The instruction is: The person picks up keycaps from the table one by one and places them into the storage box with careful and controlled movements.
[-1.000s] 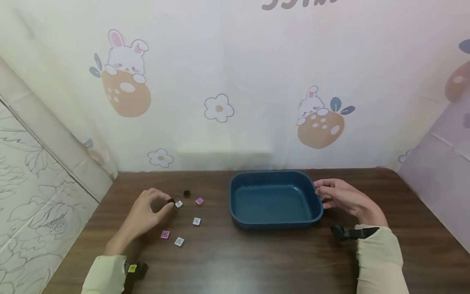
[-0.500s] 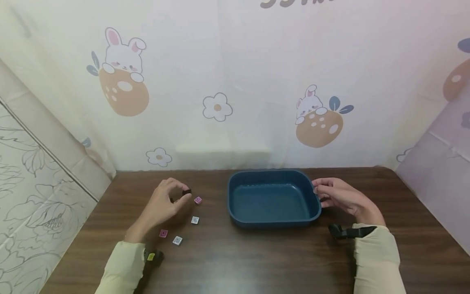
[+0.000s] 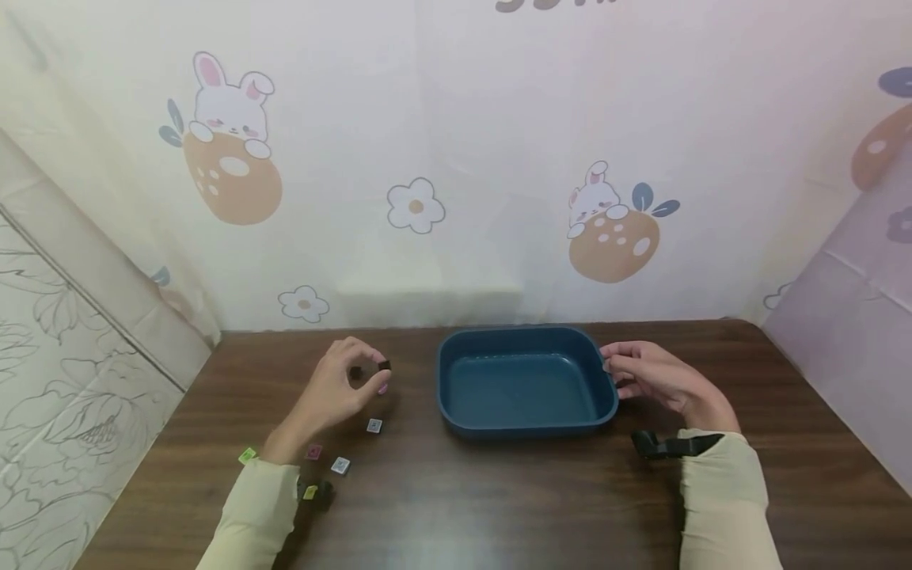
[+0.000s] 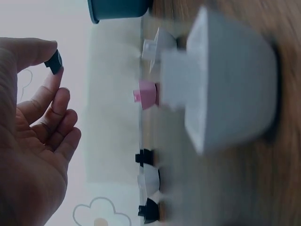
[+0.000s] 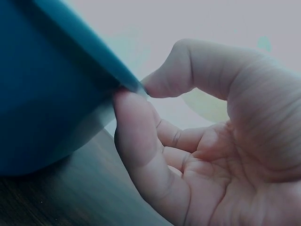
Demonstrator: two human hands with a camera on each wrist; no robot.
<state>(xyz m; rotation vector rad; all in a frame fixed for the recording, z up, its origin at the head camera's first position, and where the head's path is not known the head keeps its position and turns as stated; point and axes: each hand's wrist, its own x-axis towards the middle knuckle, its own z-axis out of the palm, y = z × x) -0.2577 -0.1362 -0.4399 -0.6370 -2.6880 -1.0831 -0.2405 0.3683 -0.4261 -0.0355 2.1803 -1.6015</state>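
Between thumb and index finger, the left hand (image 3: 331, 389) pinches a small black piece (image 3: 385, 366); in the left wrist view this black piece (image 4: 55, 61) is held up off the table. A pink piece (image 3: 383, 389) lies just below those fingertips, and another black piece (image 3: 355, 372) shows through the gap of the curved fingers. At the right end of the blue tray (image 3: 527, 432), the right hand (image 3: 655, 376) pinches its rim. The right wrist view has thumb and finger of the right hand (image 5: 202, 127) on the tray's edge (image 5: 101, 44).
White pieces (image 3: 374, 426) (image 3: 340, 465) and a dark pink piece (image 3: 314, 452) lie on the wooden table (image 3: 463, 507). A green piece (image 3: 247, 455) sits beside the left sleeve. A patterned curtain (image 3: 456, 158) stands behind the table.
The left hand has moved right, now with the black piece pinched above the pink one. The green piece has come into view by the sleeve. The right hand stays on the tray.
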